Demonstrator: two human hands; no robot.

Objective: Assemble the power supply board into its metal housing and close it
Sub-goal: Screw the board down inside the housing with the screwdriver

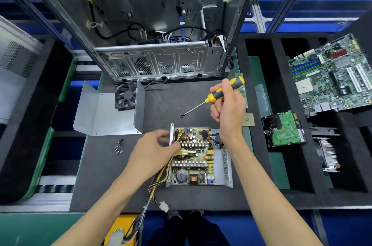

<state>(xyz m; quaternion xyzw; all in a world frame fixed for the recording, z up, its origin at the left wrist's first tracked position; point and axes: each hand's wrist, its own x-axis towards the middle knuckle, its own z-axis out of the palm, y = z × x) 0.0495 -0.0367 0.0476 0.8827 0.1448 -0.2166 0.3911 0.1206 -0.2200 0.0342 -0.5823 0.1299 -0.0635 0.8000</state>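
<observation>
Two hands busy: right hand [227, 104] grips the yellow-and-grey screwdriver [219, 94] above the mat, left hand [155, 149] pinches the open grey metal housing's [228, 167] wall, green power supply board [193, 157] seated inside.

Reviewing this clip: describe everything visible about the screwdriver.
The screwdriver has a yellow and dark grey handle and a thin bare metal shaft ending in a dark tip. The right hand grips its handle, holding it tilted in the air, tip pointing down-left above the dark mat, beyond the power supply board. The tip touches nothing.
</observation>
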